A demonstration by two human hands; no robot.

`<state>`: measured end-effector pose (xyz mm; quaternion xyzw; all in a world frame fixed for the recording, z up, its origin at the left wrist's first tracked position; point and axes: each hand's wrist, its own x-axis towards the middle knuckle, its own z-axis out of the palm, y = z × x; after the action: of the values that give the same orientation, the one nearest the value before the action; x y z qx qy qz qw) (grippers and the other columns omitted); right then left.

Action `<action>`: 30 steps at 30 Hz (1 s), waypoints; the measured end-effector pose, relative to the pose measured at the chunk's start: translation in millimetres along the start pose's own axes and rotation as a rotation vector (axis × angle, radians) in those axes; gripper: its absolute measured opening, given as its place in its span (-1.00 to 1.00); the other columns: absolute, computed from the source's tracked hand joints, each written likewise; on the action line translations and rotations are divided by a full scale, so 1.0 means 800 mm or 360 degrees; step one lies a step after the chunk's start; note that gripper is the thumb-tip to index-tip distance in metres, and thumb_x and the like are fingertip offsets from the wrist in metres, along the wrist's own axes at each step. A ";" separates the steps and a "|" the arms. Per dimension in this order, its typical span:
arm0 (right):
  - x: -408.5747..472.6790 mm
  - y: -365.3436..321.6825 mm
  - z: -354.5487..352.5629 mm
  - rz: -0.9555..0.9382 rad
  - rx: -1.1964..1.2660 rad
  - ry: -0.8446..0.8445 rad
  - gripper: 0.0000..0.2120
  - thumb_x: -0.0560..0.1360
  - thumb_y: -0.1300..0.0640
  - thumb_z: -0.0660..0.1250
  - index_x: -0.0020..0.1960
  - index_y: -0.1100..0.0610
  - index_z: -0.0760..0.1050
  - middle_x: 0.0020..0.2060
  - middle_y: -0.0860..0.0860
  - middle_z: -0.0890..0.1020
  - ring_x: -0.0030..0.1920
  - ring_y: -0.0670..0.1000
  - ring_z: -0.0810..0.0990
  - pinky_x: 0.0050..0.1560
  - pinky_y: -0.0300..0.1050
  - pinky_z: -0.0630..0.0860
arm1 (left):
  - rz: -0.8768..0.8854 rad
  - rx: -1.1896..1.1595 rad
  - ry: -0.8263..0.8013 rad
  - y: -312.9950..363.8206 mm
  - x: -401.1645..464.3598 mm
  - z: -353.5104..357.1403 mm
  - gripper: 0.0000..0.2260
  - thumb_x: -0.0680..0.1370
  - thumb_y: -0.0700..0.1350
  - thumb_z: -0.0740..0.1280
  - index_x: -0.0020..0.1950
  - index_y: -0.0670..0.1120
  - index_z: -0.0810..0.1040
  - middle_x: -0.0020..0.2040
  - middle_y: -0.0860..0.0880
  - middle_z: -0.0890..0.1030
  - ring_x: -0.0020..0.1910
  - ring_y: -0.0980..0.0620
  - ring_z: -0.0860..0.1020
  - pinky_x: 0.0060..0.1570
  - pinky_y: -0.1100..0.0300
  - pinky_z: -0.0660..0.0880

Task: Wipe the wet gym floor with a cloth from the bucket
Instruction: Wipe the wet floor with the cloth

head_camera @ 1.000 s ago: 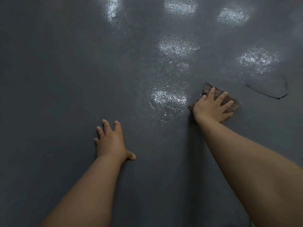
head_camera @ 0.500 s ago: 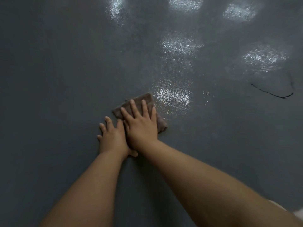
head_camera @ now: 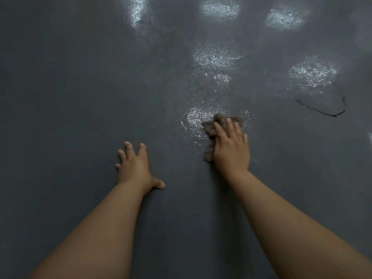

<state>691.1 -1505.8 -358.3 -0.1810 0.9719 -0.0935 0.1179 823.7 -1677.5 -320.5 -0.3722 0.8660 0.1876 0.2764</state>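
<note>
Right hand point(head_camera: 231, 150), fingers straight, pressed flat on crumpled grey-brown cloth point(head_camera: 210, 127) at 1 o'clock from centre, at edge of glistening wet patch point(head_camera: 194, 117). Left hand point(head_camera: 134, 168) at 7 o'clock of cloth, fingers spread, flat on dark grey floor point(head_camera: 70, 97). Thin black curved line point(head_camera: 322, 111) at 3 o'clock.

Dark grey floor point(head_camera: 80, 97), wet and glinting, bears a brown cloth point(head_camera: 209, 127) and a black curved mark point(head_camera: 322, 112)
</note>
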 end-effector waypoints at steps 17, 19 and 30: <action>-0.010 0.006 -0.007 0.0316 0.0158 0.0075 -0.60 0.65 0.03 0.00 0.48 -0.04 0.23 0.53 0.00 0.12 0.52 0.10 0.01 0.47 0.10 -0.05 | 0.0228 -0.0497 0.0545 -0.044 -0.064 0.054 -0.50 0.57 -0.19 0.25 0.50 -0.11 0.21 0.53 -0.13 0.10 0.51 -0.10 0.05 0.45 0.15 -0.01; -0.017 -0.033 0.003 0.0045 0.0112 -0.0009 -0.60 0.65 0.00 0.01 0.48 -0.10 0.22 0.53 -0.04 0.10 0.53 0.08 -0.01 0.47 0.09 -0.09 | 0.0096 -0.0541 0.0612 -0.060 -0.072 0.055 -0.46 0.49 -0.37 0.22 0.47 -0.16 0.27 0.50 -0.18 0.18 0.48 -0.15 0.14 0.44 0.13 0.04; -0.204 -0.156 0.063 -0.1440 -0.0158 -0.0731 -0.46 0.50 -0.04 -0.12 0.42 -0.12 0.34 0.46 0.01 0.29 0.47 0.19 0.22 0.43 0.20 0.02 | -0.0353 -0.0549 0.0543 -0.117 -0.115 0.060 -0.42 0.46 -0.35 0.24 0.48 -0.17 0.24 0.50 -0.21 0.17 0.47 -0.17 0.16 0.43 0.09 0.07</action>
<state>893.5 -1566.6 -346.4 -0.6051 0.7484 -0.0468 0.2674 962.6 -1663.0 -312.1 -0.5327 0.8091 0.2356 0.0778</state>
